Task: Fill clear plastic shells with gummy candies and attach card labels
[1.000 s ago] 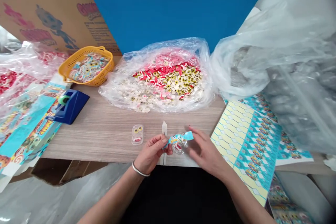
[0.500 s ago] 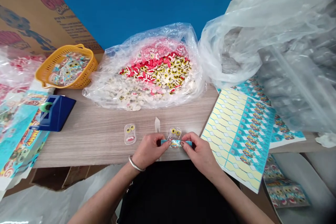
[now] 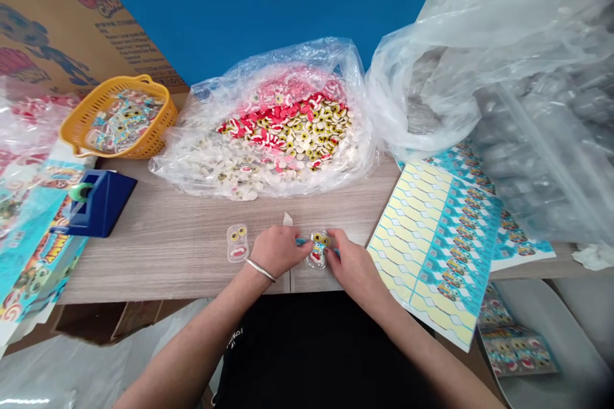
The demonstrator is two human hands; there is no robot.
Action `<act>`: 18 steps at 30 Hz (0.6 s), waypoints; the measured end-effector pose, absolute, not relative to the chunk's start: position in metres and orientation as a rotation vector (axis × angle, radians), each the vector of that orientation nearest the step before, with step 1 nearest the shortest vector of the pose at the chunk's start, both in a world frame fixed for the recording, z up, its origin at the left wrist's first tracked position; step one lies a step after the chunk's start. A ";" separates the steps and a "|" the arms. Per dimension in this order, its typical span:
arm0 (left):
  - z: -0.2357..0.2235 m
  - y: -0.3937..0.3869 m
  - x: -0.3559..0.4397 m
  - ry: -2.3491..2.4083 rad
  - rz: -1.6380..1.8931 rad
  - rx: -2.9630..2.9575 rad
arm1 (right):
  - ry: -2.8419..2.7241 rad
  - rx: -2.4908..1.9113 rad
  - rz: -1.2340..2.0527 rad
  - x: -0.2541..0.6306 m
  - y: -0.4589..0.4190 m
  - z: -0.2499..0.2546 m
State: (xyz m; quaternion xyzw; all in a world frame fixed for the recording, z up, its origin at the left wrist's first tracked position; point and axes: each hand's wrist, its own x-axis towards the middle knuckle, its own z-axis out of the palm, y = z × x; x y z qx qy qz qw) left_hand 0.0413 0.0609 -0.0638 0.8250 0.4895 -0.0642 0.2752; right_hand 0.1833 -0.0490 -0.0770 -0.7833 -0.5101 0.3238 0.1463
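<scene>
A small clear plastic pack [image 3: 316, 260] with yellow eye pieces and a red-and-white mouth piece lies on the table between my hands. Across its middle runs a blue printed label strip [image 3: 318, 246]. My left hand [image 3: 275, 250], wearing a silver bangle, is closed on the strip's left end. At the pack's right edge, my right hand [image 3: 354, 268] pinches with thumb and fingers; the strip's right end is hidden there. A second clear pack [image 3: 237, 252], with two eyes and a mouth and no label across it, lies left of my left hand.
Behind stands a large clear bag [image 3: 288, 134] of eye and mouth pieces. Label sheets [image 3: 412, 236] lie at right under plastic bags [image 3: 542, 115]. At left are a yellow basket [image 3: 165, 116] of labelled packs, a blue tape dispenser [image 3: 111, 201] and a cardboard box [image 3: 129, 45].
The label strip, held above the pack's lower part before, now lies across its middle with the mouth showing below. Both hands have moved slightly up; my right hand has shifted to the pack's edge.
</scene>
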 end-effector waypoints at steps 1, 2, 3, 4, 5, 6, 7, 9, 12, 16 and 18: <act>-0.062 0.060 0.040 1.364 -0.128 2.183 | -1.488 -2.273 0.947 0.183 -0.048 -0.075; -0.059 0.059 0.036 1.422 -0.055 2.135 | -1.504 -2.280 0.962 0.181 -0.048 -0.074; -0.057 0.056 0.029 1.482 0.035 2.081 | -1.517 -2.276 0.980 0.178 -0.048 -0.072; -0.054 0.051 0.018 1.537 0.114 2.029 | -1.533 -2.264 1.001 0.175 -0.049 -0.070; -0.052 0.044 0.005 1.582 0.165 1.984 | -1.551 -2.247 1.021 0.170 -0.050 -0.069; -0.050 0.035 -0.011 1.614 0.177 1.945 | -1.571 -2.227 1.040 0.165 -0.051 -0.068; -0.049 0.025 -0.027 1.628 0.133 1.910 | -1.592 -2.206 1.056 0.159 -0.052 -0.068; -0.051 0.000 -0.059 1.621 -0.004 1.765 | -1.639 -2.156 1.087 0.146 -0.052 -0.067; -0.061 -0.034 -0.083 1.593 0.125 1.233 | -1.747 -2.055 1.136 0.126 -0.049 -0.068; -0.081 -0.055 -0.074 1.427 0.524 0.533 | -1.914 -1.918 1.174 0.101 -0.043 -0.069; -0.086 -0.057 -0.067 1.426 0.575 0.420 | -1.950 -1.874 1.208 0.095 -0.041 -0.069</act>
